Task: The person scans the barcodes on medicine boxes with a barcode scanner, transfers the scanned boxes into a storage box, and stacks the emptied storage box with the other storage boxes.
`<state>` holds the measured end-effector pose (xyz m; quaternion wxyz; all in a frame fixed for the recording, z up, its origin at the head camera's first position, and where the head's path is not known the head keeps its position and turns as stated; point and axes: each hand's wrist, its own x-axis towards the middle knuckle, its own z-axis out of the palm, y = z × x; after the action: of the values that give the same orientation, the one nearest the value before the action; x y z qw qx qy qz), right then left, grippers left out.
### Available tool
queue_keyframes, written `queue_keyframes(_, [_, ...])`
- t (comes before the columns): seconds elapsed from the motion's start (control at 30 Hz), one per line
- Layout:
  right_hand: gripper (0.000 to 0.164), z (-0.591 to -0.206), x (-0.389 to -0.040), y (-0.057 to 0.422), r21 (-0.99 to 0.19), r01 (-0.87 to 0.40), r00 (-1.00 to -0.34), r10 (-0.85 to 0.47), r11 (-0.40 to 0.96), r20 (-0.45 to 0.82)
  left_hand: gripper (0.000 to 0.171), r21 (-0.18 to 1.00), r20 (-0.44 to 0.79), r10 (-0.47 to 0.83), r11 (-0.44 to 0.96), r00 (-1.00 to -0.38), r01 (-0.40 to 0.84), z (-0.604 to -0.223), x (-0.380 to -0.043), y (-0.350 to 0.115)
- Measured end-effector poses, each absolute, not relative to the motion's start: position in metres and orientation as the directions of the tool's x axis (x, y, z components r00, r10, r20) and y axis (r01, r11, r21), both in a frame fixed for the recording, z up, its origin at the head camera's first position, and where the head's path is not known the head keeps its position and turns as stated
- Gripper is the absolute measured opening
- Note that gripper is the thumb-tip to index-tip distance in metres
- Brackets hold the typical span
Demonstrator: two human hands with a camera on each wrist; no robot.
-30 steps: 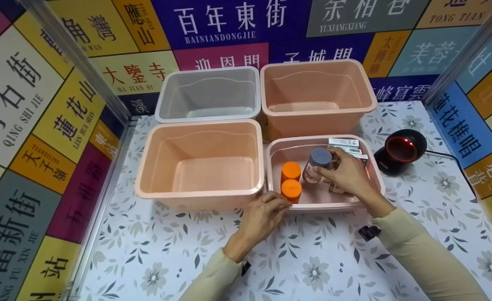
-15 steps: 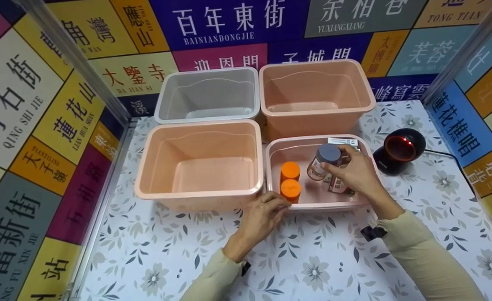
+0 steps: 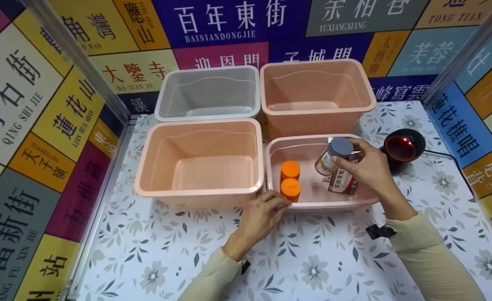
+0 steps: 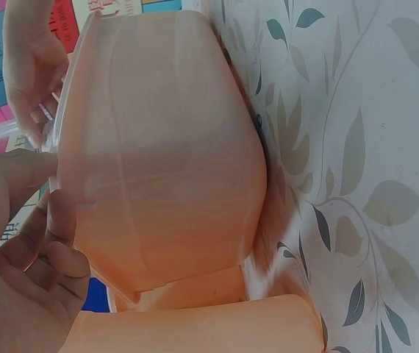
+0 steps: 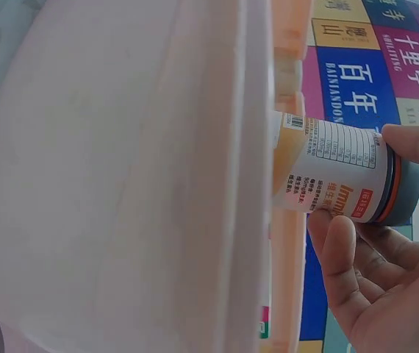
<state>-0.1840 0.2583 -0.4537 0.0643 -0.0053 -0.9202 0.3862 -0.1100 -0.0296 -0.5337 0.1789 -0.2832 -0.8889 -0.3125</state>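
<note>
Over a pink plastic tub [image 3: 333, 205], a grey-capped, white-labelled cylindrical bottle [image 3: 332, 154] is gripped at the nearer right hand's [image 3: 371, 169] ten o'clock, its top tilted toward one; the tub's rim is pinched at eight o'clock by the left hand [image 3: 261, 215].

The place looks like a small partitioned work booth; what kind of building holds it cannot be told. A far panel [image 3: 229, 25], a left panel [image 3: 16, 83] and a right panel [image 3: 459, 125] close in the bench [image 3: 212, 251], printed in coloured blocks with large Chinese characters and romanised names such as BAINIANDONGJIE. Pale posts [image 3: 74, 58] mark the far corners. The bench, patterned with flowers and leaves, carries open plastic bins [image 3: 200, 203] and a corded black device [image 3: 402, 146] glowing red.
</note>
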Motion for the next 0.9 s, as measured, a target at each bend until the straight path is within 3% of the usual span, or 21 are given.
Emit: queue_keyframes(0.9, [0.064,-0.429,-0.177,0.295,-0.778,0.009,-0.978,0.167,0.628,0.123,0.012,0.497,0.510,0.375,0.606,-0.774,0.621,-0.536,-0.112,-0.029])
